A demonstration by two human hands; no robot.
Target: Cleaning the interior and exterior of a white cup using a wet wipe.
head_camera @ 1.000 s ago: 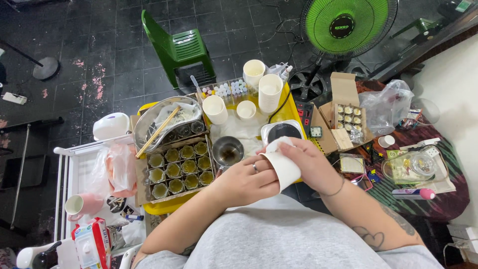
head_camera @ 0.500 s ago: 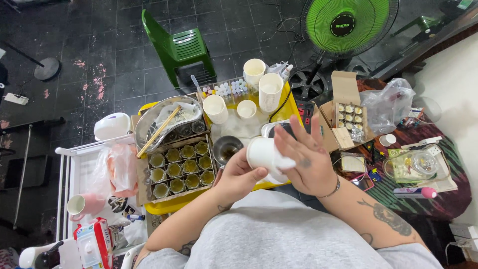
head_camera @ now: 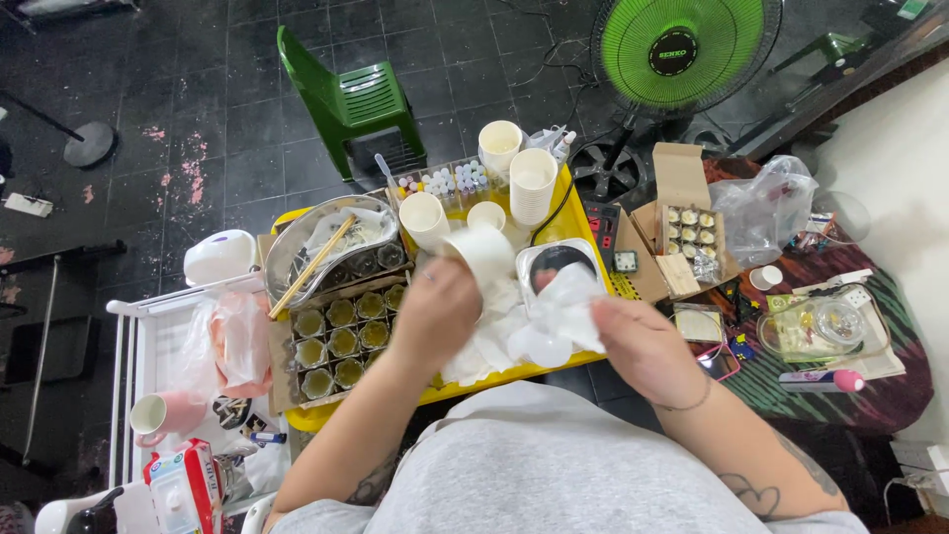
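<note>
Gripping a white paper cup (head_camera: 484,252) sideways over the yellow tray (head_camera: 583,203), the left hand (head_camera: 435,316) has its fingers closed around the cup's lower body, with the open mouth tilted away toward the far side. Over on the other side, the right hand (head_camera: 643,341) is pinched shut on a crumpled white tissue (head_camera: 563,311), held just beside the cup and above the tray's near edge. More loose white paper (head_camera: 484,346) lies under both hands.

Right behind the cup, empty paper cups crowd the tray: one single cup (head_camera: 423,218), a smaller one (head_camera: 486,215), a tall stack (head_camera: 534,185) and another cup (head_camera: 500,146) at the far edge. A clear box of small bottles (head_camera: 445,183) sits between them. A dark-faced scale (head_camera: 554,262) rests just beyond the tissue.

To the left, a cardboard tray (head_camera: 282,371) holds rows of small glass jars (head_camera: 341,341) filled with pale yellowish-green wax, it looks like. Behind that, a metal bowl (head_camera: 287,247) carries wooden chopsticks (head_camera: 314,265) and some crumpled paper.

Off the tray on the right, an open cardboard box (head_camera: 682,173) shows rows of little round pieces (head_camera: 692,227), and a clear plastic bag (head_camera: 766,208) sits beside it. Far left, a pink mug (head_camera: 163,415) stands on a white rack (head_camera: 129,346).
</note>
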